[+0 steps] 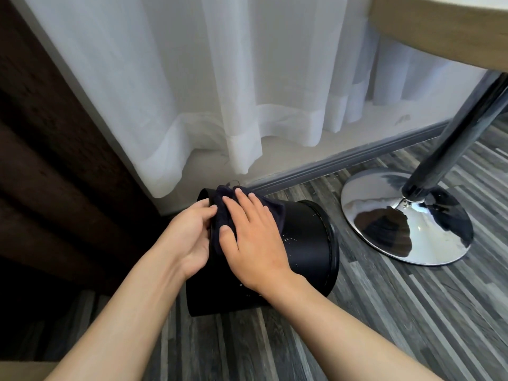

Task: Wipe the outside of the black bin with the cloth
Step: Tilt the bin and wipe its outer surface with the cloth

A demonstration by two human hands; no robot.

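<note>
One black bin (308, 240) lies tipped on its side; its inside is hidden. The right hand (253, 243) presses flat, fingers spread, on one dark cloth (270, 209); the left hand (192, 237) grips the bin's base

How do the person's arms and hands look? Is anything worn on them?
Both forearms are bare as far as the picture shows; no sleeve is visible. The left hand and right hand wear no gloves, rings, watch or bracelet. Fingernails are short and unpainted.

Sheer white curtain (220, 78) hanging along wall, daylight glowing through it, hem pooling above grey skirting board (343, 160). Grey striped plank floor (412, 312) running diagonally. Chrome pedestal base (406, 215) sitting on floor, reflecting room, dark pole (461, 127) rising to wood-edged desk (439, 31). Dark brown panel (41, 147) standing at left.
</note>
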